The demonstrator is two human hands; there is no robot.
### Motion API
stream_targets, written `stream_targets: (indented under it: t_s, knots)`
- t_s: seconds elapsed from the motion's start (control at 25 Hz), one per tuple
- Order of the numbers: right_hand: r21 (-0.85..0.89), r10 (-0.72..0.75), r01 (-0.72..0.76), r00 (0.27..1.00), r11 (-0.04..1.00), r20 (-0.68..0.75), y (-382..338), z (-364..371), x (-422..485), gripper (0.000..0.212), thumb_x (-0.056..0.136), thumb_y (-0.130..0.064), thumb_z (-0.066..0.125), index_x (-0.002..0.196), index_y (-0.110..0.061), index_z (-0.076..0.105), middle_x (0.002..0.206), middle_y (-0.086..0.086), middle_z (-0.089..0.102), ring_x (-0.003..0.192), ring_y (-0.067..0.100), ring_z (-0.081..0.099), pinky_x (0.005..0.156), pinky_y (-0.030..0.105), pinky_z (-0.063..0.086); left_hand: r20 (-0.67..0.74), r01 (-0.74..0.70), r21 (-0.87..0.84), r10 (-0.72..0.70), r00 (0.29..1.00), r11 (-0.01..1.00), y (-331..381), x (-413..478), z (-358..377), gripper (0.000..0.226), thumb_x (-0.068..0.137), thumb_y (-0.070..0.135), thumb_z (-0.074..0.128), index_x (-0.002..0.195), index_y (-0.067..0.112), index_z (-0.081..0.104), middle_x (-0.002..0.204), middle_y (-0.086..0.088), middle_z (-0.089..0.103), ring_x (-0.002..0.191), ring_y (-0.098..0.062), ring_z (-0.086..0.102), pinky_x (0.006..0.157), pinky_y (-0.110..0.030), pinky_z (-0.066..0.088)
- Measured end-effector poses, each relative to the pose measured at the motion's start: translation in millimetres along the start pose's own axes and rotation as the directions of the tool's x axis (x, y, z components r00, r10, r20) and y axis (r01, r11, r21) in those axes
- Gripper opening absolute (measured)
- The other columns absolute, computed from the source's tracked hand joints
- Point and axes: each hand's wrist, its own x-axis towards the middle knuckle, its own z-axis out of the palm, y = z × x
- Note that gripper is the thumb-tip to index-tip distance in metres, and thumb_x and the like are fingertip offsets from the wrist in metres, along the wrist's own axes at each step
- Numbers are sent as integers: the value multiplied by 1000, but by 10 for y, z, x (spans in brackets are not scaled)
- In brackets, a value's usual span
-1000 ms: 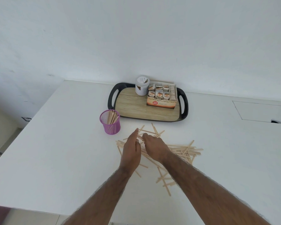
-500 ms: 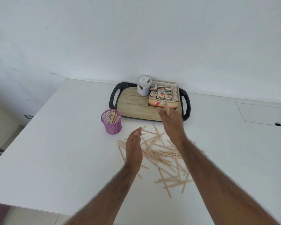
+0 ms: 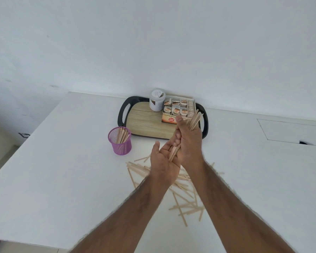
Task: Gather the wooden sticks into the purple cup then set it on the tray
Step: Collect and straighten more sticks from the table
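Note:
My right hand [image 3: 188, 141] grips a bundle of wooden sticks [image 3: 194, 119], raised above the table and slanting up to the right. My left hand [image 3: 161, 159] is open, palm up, with the lower ends of the bundle resting against its fingers. The purple mesh cup [image 3: 120, 141] stands upright to the left of both hands with several sticks inside. Many loose wooden sticks [image 3: 184, 198] lie scattered on the white table beneath my forearms. The tray [image 3: 144, 123], wood-patterned with black handles, sits behind the cup and hands.
On the tray's back part stand a white-lidded jar [image 3: 157, 100] and an open carton of small packets [image 3: 179, 111]. The wall rises right behind the tray. The table's left edge [image 3: 26, 143] drops to the floor. A rectangular hatch [image 3: 290, 131] sits flush at the right.
My right hand lifted a bundle of sticks off the pile, and my left hand rose from the table and turned palm up under the bundle's lower ends.

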Motion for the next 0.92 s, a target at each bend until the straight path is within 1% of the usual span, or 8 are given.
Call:
stream_targets:
  t_s: [0.12, 0.32, 0.44, 0.52, 0.6, 0.72, 0.8, 0.92]
  knots:
    - [87, -12, 11, 1000, 996, 8, 90, 57, -121, 7, 86, -16, 81, 88, -20, 76, 71, 2, 63, 57, 11, 55, 55, 27, 49, 30, 4, -47, -3, 1000, 999, 25, -21, 128, 61, 108, 46, 32, 109, 6, 78, 125, -17, 71, 121, -29, 66, 112, -41, 44]
    - [229, 6, -9, 1000, 973, 14, 162, 137, -154, 17, 80, -19, 86, 91, -12, 75, 76, 6, 68, 66, 16, 64, 59, 27, 54, -8, -97, -36, 96, 995, 995, 113, 9, 151, 45, 108, 26, 40, 98, 5, 78, 103, -12, 76, 103, -26, 72, 101, -38, 53]
    - [-132, -101, 96, 994, 987, -35, 245, 104, -138, 17, 88, -24, 78, 80, -9, 76, 75, 11, 72, 71, 20, 69, 70, 39, 60, -11, -68, -6, 67, 998, 998, 187, 21, 141, 37, 108, 25, 43, 105, 3, 73, 102, -13, 74, 98, -26, 73, 86, -35, 61]
    - [-373, -236, 220, 972, 901, 3, 294, 64, -126, 28, 93, -28, 69, 73, -10, 72, 79, 6, 76, 82, 10, 73, 79, 31, 59, 21, -25, 1, 25, 999, 1000, 214, 26, 129, 39, 108, 25, 43, 108, 0, 73, 106, -16, 74, 99, -26, 75, 79, -34, 62]
    - [-470, -304, 286, 952, 835, 39, 307, 43, -121, 26, 95, -30, 66, 76, -13, 71, 88, -12, 76, 96, -6, 68, 80, 12, 50, 36, 13, 68, -15, 999, 998, 233, -1, 136, 38, 109, 24, 43, 123, -2, 66, 117, -17, 72, 109, -27, 71, 88, -35, 59]
    - [-556, -364, 329, 930, 763, 51, 332, -23, -134, 16, 98, -26, 63, 101, -19, 77, 97, -23, 72, 109, -18, 57, 89, 3, 40, -34, 20, 342, -9, 999, 940, 276, 23, 100, 37, 105, 21, 53, 132, -4, 60, 130, -20, 66, 121, -29, 65, 105, -40, 52]
    - [-535, -338, 297, 941, 791, 23, 352, -82, -151, 22, 101, -26, 61, 101, -10, 76, 90, -18, 72, 102, -19, 59, 84, 3, 42, -95, 43, 513, 6, 996, 857, 272, 18, 96, 27, 103, 26, 57, 110, 4, 71, 108, -16, 72, 93, -25, 71, 74, -32, 58]
    - [-490, -239, 192, 971, 850, -33, 339, -82, -193, 29, 97, -38, 61, 91, -13, 76, 65, -13, 65, 62, -1, 62, 59, 16, 48, -133, 62, 637, 30, 991, 768, 258, -48, 95, 35, 103, 37, 59, 77, 17, 70, 60, -1, 52, 45, -9, 39, 35, -19, 30]
